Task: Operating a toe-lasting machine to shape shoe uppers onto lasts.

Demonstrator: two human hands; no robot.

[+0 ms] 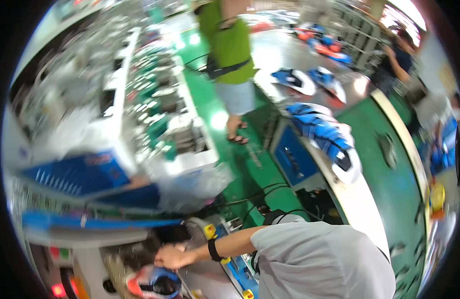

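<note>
Right hand (172, 256) at lower left of the frame, at the end of a bare forearm with a black wristband (214, 250) and a grey sleeve (295, 244). Fingers look bunched, but from here, with the blur, I can't tell if they grip anything. Left hand isn't in view. The shoe (155, 284) sits right below the right hand, near the bottom edge at lower left: orange, white and blue, dark opening facing up; contact with the fingers unclear. Handling, my guess: light, soft and springy around the collar, stiffer at the orange end, not fragile but easily scuffed or creased; smooth parts may slip a bit. Best hold is probably the collar rim, thumb inside the opening and fingers outside, or a cupped grasp around the heel; squeezing the middle would likely just fold it. Can't see whether anything stiff fills it. Yellow fittings (210, 230) stand just beyond the wrist. More blue-and-white shoe pieces (319, 132) lie in a row right of centre, others on the shiny metal table (270, 45) at upper centre. Co-worker in a green top (230, 45) stands at upper centre, well apart from the shoe.
</note>
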